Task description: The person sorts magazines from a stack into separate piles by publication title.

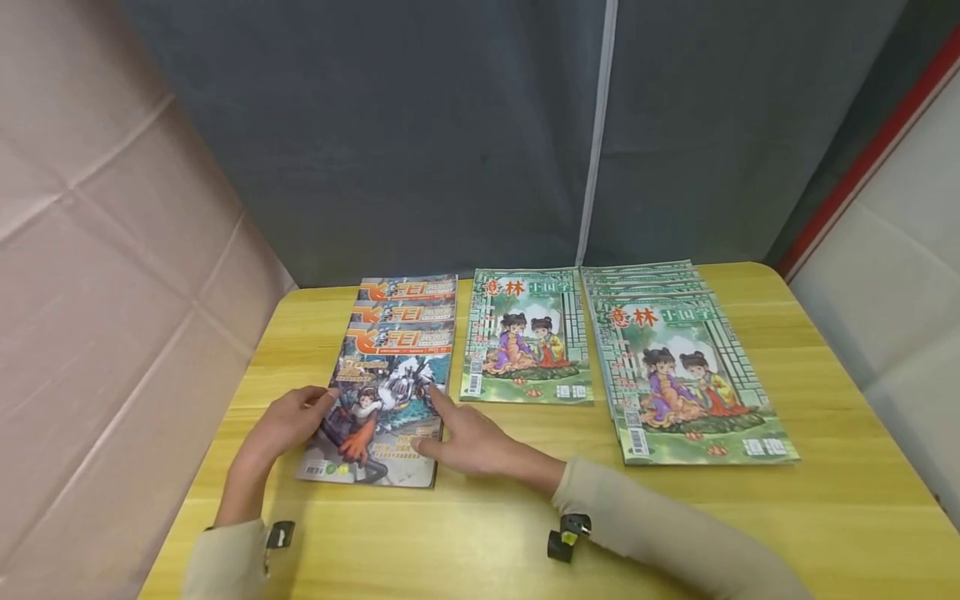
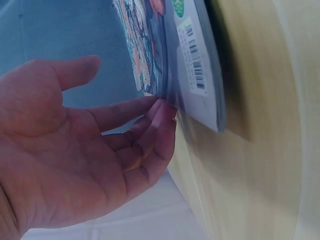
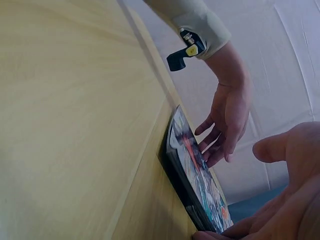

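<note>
Three comic magazines with orange "FEI" titles overlap in a stepped row at the left of the table; the front magazine [image 1: 375,454] lies over the others. Along its left edge, the fingertips of my left hand [image 1: 288,423] touch the side, and the thumb stands apart from the cover in the left wrist view [image 2: 85,145]. My right hand [image 1: 474,439] rests fingers against the right edge of the same magazine [image 3: 192,157]. Its thumb stays raised in the right wrist view. Neither hand pinches the magazine.
A single green magazine [image 1: 528,387] lies flat in the middle. Further right, several identical green magazines [image 1: 697,433] overlap in a stepped stack. The yellow wooden table [image 1: 480,533] meets a dark grey curtain [image 1: 420,150] behind and a pale wall covering [image 1: 112,292] at left.
</note>
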Demonstrator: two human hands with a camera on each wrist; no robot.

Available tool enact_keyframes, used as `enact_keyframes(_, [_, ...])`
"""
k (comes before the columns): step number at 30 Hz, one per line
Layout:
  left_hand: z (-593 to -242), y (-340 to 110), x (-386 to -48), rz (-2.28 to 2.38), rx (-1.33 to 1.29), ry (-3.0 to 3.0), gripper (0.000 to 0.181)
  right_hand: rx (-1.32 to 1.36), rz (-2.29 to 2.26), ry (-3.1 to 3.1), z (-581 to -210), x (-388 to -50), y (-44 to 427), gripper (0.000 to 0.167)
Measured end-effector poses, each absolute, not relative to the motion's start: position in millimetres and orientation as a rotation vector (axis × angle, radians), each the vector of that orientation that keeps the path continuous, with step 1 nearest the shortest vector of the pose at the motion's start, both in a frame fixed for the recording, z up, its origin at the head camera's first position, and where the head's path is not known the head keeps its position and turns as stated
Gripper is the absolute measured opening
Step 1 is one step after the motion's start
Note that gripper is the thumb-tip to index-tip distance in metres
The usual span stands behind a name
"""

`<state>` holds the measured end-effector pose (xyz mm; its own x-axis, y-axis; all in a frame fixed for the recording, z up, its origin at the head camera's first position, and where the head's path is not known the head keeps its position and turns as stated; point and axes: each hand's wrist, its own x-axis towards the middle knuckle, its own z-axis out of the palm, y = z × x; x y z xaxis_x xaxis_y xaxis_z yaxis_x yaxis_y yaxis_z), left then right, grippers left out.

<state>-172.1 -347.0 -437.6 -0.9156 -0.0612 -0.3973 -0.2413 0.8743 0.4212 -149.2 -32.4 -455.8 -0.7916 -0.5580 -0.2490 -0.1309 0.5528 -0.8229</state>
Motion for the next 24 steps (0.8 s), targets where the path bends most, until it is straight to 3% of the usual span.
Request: enact_keyframes(24, [-435.7,-340.8,-156.7,0.423,-0.163,2.765,0.070,-0.621,-1.120,2.336,-462.0,-143.0,-30.0,0.090])
